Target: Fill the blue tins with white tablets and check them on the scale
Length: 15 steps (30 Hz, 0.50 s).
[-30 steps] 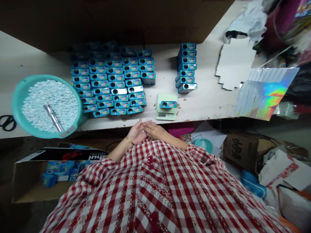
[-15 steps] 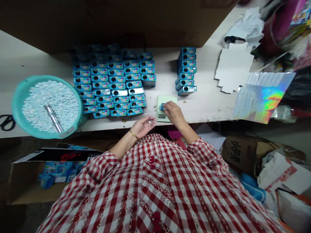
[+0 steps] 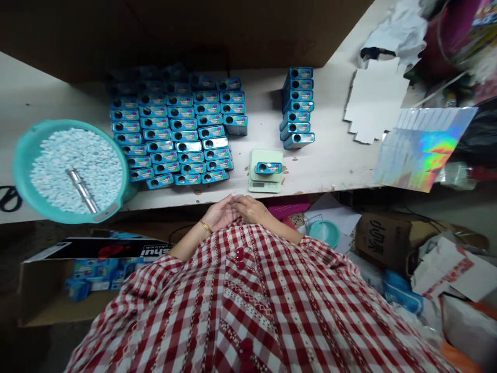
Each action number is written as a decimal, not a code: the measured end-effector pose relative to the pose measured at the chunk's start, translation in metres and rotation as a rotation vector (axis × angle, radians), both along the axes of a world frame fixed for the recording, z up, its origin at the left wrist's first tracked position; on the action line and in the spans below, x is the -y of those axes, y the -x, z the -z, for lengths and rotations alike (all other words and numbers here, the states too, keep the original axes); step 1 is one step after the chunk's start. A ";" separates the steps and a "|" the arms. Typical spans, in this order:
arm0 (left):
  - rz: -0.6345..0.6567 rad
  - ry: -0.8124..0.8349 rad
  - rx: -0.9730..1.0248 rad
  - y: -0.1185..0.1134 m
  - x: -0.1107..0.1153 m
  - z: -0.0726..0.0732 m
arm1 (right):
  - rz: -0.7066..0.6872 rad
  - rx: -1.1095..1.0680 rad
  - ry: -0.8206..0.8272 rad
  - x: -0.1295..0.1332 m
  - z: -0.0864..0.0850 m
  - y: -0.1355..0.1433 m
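My left hand [image 3: 219,213] is at the table's front edge, palm up and cupped. My right hand [image 3: 251,209] meets it there, its bent fingers laid over the left fingertips. What lies between the two hands is hidden. Just beyond them a pale green digital scale [image 3: 265,185] bears one small blue tin [image 3: 275,168] with a dark round hole in its top. Neither hand touches the tin or the scale. To the left, a teal basin [image 3: 23,171] holds many small white pellets [image 3: 50,160], with a shiny metal tube [image 3: 82,189] lying on them.
Rows of blue tins [image 3: 180,135] stand left of the scale, and a single row [image 3: 297,116] stands to its right. A large cardboard box [image 3: 194,31] borders the back. Scissors [image 3: 10,198], a white card cutout [image 3: 375,101] and a holographic sheet [image 3: 421,150] lie at the sides.
My right hand has let go of the tin on the scale and moved down and left to my left hand. The white pellet seen in my left hand is now covered.
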<state>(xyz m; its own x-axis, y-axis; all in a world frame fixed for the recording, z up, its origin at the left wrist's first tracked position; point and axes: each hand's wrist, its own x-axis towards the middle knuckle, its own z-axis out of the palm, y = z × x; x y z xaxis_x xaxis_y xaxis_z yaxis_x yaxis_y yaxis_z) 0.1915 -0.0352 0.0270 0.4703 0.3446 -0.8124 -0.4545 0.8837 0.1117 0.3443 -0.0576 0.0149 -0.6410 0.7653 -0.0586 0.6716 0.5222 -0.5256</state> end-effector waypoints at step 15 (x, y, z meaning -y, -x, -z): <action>0.008 0.019 -0.040 0.005 -0.004 -0.005 | 0.526 -0.365 -0.172 -0.035 -0.036 -0.068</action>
